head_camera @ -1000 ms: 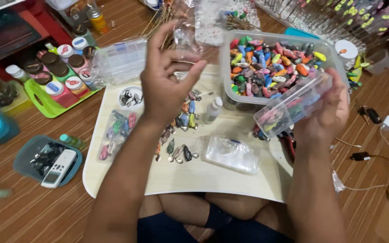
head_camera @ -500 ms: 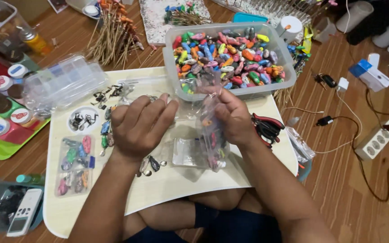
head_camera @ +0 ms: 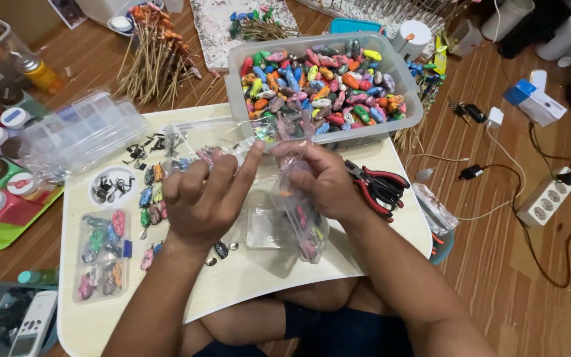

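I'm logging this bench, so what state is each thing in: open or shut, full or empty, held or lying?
Left hand: pinching the top of a clear bag.
Right hand: gripping the same bag.
Clear bag: held up, hanging, part full of coloured pieces.
Tub: open, heaped with coloured pieces.
Pliers: lying on the board, unheld.
Compartment box: lid shut.
Small dish: holds dark hooks.

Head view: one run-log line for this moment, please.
left hand: pinching clear plastic bag top | right hand: gripping same bag | bag: holds coloured lures | behind: lure tub | right: red pliers
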